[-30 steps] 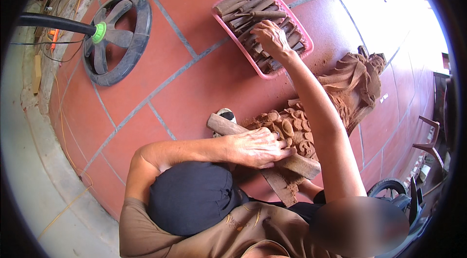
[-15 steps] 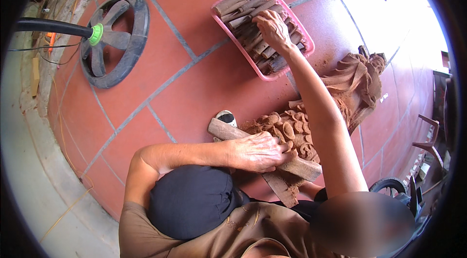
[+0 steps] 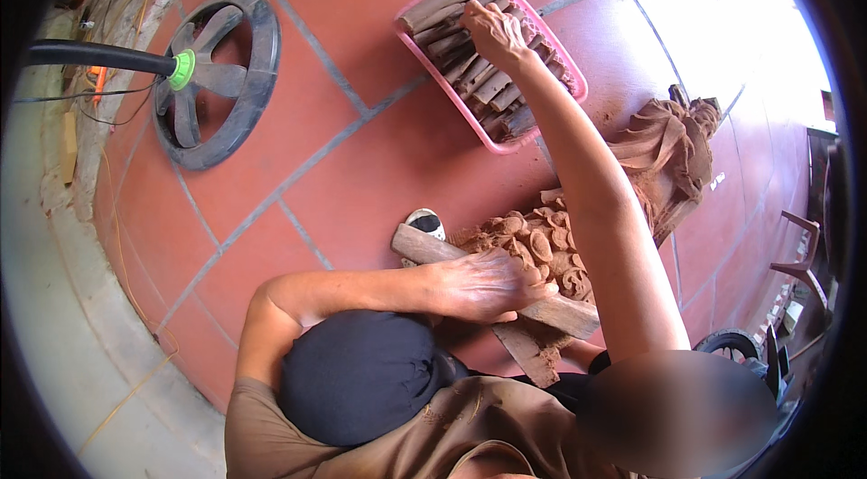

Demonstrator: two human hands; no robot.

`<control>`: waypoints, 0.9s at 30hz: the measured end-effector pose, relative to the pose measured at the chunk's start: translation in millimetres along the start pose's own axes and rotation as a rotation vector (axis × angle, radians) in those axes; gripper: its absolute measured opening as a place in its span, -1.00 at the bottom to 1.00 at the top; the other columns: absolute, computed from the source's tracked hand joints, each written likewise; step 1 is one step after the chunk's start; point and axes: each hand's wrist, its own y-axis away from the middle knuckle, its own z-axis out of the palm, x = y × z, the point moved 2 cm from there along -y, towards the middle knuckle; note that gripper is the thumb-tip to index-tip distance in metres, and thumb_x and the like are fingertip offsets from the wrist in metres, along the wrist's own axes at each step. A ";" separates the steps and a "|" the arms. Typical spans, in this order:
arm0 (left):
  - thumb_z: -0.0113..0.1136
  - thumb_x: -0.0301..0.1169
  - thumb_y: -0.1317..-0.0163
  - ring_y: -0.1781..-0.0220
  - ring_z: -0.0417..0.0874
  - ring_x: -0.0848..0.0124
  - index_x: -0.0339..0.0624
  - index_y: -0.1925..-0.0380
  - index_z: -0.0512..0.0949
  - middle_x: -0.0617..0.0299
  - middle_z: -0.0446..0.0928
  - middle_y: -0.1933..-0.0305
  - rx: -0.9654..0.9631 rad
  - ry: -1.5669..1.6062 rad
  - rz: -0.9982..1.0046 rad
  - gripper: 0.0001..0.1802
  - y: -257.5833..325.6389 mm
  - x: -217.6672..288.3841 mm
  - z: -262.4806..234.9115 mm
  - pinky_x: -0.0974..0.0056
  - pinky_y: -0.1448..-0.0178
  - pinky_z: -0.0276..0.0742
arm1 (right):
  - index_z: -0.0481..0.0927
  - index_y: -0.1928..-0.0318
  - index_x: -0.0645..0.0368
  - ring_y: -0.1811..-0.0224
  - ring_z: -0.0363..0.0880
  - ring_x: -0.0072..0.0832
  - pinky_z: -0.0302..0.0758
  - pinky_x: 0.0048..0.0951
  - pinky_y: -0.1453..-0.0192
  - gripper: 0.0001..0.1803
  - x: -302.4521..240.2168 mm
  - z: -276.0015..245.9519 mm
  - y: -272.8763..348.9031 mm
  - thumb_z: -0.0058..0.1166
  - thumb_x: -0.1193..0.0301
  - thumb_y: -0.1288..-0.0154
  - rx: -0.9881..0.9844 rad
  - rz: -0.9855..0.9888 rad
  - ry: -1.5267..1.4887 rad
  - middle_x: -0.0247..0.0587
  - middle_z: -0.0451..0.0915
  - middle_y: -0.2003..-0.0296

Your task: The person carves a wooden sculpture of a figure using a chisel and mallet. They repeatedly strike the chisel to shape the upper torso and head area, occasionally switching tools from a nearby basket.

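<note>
Left hand [image 3: 488, 288] resting over brown flat wooden bar [image 3: 429, 247], grip undeterminable; steady pressure probably helping. Right hand [image 3: 495, 32] hanging over brown wood-like rods [image 3: 488, 86] inside pink plastic basket [image 3: 501, 147], grip looking narrow, hold unclear; lifting single rod lengthwise likely avoiding snags. Black five-spoked base [image 3: 221, 79] bounding left; red tiled floor [image 3: 397, 163] spreading between, seemingly giving room; basket rim fencing rods; brown carved piece [image 3: 664, 149] bounding right.
</note>
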 end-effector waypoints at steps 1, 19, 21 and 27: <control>0.31 -0.30 -0.05 0.13 0.61 0.10 -0.31 -0.17 0.35 -0.04 0.48 0.10 -0.047 -0.014 -0.032 -0.33 -3.5 0.1 -0.3 0.07 0.07 0.50 | 0.65 0.07 0.00 -0.15 0.47 -0.25 0.53 -0.13 -0.06 -0.71 -1.8 -0.3 -4.3 0.01 0.51 -0.22 -0.068 0.034 0.035 -0.23 0.49 -0.05; 0.16 -0.19 -0.25 0.02 0.57 0.04 -0.19 -0.31 0.23 0.00 0.47 0.02 -0.151 -0.137 -0.033 -0.32 0.3 6.6 -7.7 -0.04 0.01 0.50 | 0.51 -0.06 0.22 0.25 0.59 -0.60 0.55 -0.45 0.11 -0.74 -11.7 -130.3 84.0 -0.09 0.38 -0.49 -0.077 0.189 -0.982 -0.33 0.62 0.25; 0.24 -0.23 -0.18 0.05 0.61 0.03 -0.15 -0.29 0.25 0.01 0.51 0.10 -0.163 -0.117 -0.021 -0.31 -6.7 11.2 -16.1 0.00 0.03 0.56 | 0.52 -0.05 0.20 0.25 0.57 -0.60 0.55 -0.48 0.11 -0.73 -14.3 -158.6 124.3 -0.07 0.34 -0.49 -0.115 0.221 -1.167 -0.36 0.61 0.30; 0.22 -0.14 -0.16 -0.11 0.60 0.02 0.03 -0.37 0.25 -0.02 0.53 -0.16 -0.198 -0.263 -0.098 -0.25 -11.9 24.6 -21.5 0.00 -0.10 0.56 | 0.42 -0.15 0.22 0.25 0.61 -0.59 0.63 -0.49 0.07 -0.68 -43.2 -266.2 237.5 -0.15 0.30 -0.56 -0.132 0.340 -1.350 -0.27 0.60 0.28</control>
